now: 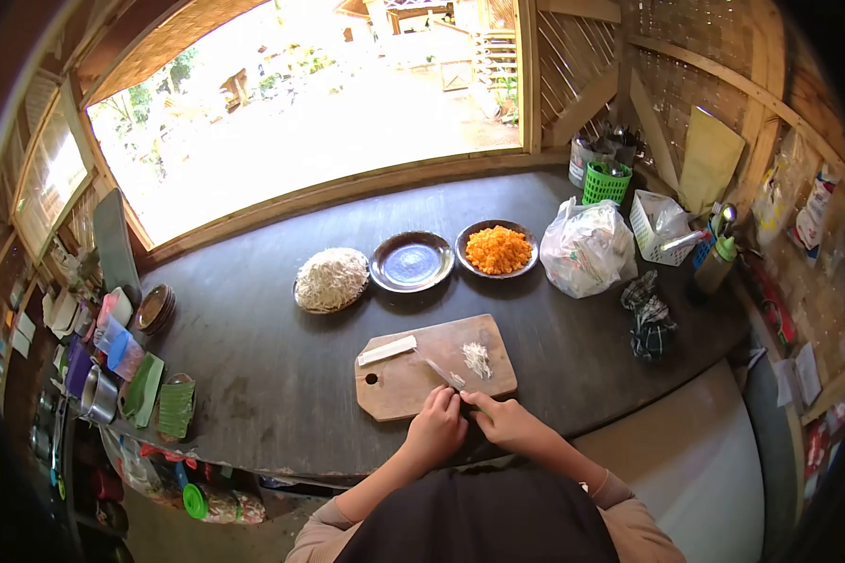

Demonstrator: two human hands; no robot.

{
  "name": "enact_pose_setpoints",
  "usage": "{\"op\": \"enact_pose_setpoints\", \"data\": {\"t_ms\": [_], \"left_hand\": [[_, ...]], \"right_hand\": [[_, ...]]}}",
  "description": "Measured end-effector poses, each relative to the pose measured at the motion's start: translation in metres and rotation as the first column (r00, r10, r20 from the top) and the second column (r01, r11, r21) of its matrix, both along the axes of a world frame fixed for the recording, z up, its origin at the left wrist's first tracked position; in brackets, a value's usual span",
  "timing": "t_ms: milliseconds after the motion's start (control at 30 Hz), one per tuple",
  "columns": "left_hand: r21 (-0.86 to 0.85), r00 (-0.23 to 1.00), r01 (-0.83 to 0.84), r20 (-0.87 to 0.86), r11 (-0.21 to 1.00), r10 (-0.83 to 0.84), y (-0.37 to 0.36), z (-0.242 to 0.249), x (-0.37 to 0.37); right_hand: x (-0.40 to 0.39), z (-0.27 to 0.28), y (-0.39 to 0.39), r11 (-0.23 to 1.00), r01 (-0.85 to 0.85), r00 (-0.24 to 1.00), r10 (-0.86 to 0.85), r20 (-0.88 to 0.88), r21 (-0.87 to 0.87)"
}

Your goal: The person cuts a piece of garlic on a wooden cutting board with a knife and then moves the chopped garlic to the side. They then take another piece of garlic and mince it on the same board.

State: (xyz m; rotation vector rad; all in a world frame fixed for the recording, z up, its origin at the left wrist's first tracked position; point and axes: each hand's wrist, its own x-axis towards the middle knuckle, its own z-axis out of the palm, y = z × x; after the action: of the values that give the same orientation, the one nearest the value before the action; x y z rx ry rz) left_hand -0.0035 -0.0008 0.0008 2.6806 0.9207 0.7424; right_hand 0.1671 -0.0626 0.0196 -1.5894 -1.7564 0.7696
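Observation:
A wooden cutting board (413, 388) lies before me on the dark table. On it are a white block-like strip (387, 351) at the left and a small pile of white shreds (476, 359) at the right. A knife (439, 370) points up and left over the board, its blade thin and pale. My right hand (509, 421) is closed at the knife's near end, where the handle is mostly hidden. My left hand (438, 422) has its fingers curled at the board's near edge, touching the right fingertips; what it pinches is hidden.
Behind the board stand a plate heaped with white shreds (332, 279), a bare dark plate (411, 262) and a plate of chopped orange pieces (499, 251). At right are a white plastic bag (587, 249), a checked cloth (649, 317) and baskets. Banana-leaf pieces (145, 389) lie left.

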Motion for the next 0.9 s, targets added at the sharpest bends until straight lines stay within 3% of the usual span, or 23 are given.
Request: {"op": "enact_pose_setpoints", "data": {"t_ms": [100,200,300,367,500,567,700,900], "left_hand": [[0.129,0.999,0.011,-0.051,0.992,-0.005,0.004,-0.006,0.0],[0.08,0.999,0.017,-0.052,0.997,-0.013,0.002,-0.004,0.001],[0.081,0.998,0.014,-0.067,0.997,-0.009,0.0,0.002,0.001],[0.021,1.0,-0.002,-0.016,1.0,0.002,-0.002,0.001,0.001],[0.056,1.0,0.01,-0.006,0.998,-0.01,0.002,-0.001,0.001],[0.128,0.999,0.023,-0.042,0.992,-0.018,0.002,-0.001,0.001],[0.067,1.0,0.007,-0.023,0.998,-0.006,0.001,0.0,0.002],[0.03,0.999,0.042,-0.023,0.999,-0.041,0.002,-0.001,0.0]], "right_hand": [[0.008,0.011,-0.011,0.998,-0.032,0.996,0.036,-0.085,0.048],[0.009,0.019,-0.016,0.996,-0.015,0.998,0.01,-0.058,-0.086],[0.002,0.01,-0.009,0.998,0.002,0.996,-0.008,-0.091,-0.064],[-0.001,-0.003,-0.003,0.999,0.005,0.994,0.0,-0.108,0.045],[0.009,0.001,-0.004,0.999,-0.017,0.988,0.024,-0.152,0.043],[0.011,0.012,-0.016,0.999,-0.017,0.996,0.013,-0.094,-0.041],[0.008,0.021,-0.018,0.995,0.001,0.995,-0.011,-0.103,-0.098],[0.001,0.004,-0.006,1.0,0.01,0.997,-0.009,-0.082,0.012]]}}
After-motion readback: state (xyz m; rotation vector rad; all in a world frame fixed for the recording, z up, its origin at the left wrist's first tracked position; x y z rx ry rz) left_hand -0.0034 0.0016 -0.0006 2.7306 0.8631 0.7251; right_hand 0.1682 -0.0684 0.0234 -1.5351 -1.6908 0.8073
